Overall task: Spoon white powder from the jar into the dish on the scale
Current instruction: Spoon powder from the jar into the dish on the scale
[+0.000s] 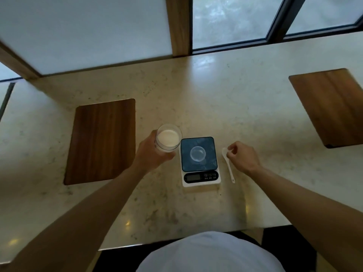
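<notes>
Holding the jar (168,139) from its left side, the left hand (152,154) has its fingers wrapped round the clear wall. Jar is open at the top, upright or nearly so, just left of the scale (200,160); whether its base rests on the counter (196,91) cannot be told. White powder (168,138) fills it to a level, smooth, off-white surface a little below the rim.

Scale: dark blue-grey square platform, white body, dark display and small buttons along the near edge. Small clear round dish (197,153) sits at the platform centre; it looks empty.

White spoon (227,163) lies just right of the scale, bowl away from the person, handle toward them. Right hand (242,157) is over the bowl end, thumb and forefinger drawn narrow at the neck of the spoon; whether they actually pinch it cannot be told.

Two wooden boards (100,142) lie flat on the pale stone counter, one left of the jar, the other well off to the right.
</notes>
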